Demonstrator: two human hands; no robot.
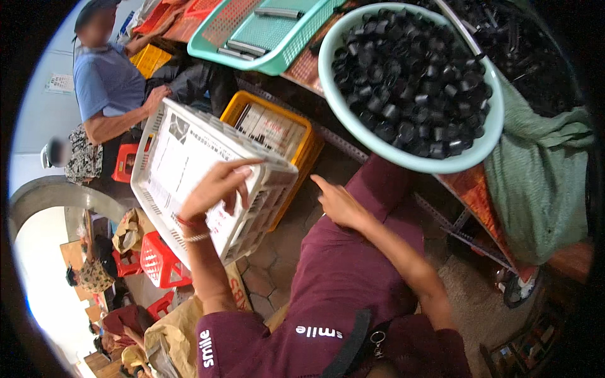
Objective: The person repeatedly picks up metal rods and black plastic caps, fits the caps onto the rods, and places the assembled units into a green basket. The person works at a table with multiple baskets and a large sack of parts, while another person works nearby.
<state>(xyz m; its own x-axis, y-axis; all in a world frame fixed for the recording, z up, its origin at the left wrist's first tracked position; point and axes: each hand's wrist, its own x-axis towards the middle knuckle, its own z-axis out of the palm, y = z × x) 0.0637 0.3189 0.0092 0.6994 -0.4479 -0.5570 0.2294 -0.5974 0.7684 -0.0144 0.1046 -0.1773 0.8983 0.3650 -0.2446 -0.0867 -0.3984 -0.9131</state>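
Observation:
My left hand [217, 189] is over a printed white sheet [179, 167], its index finger stretched toward the far right and the other fingers loosely bent. I see nothing held in it; whether it touches the sheet I cannot tell. The sheet lies on a white plastic crate [271, 165], which stands tilted in view. My right hand [340, 203] is just right of the crate, above my thigh, with its index finger extended and nothing visible in it. A co-worker's hand [157, 99] is at the crate's far left corner.
Yellow crates [309, 135] stand behind the white one. A pale basin [328, 82] of short black cylindrical parts and a green basket [283, 60] with metal bars sit on the table. A green sack [535, 183] hangs at right. Red stools [157, 255] stand left.

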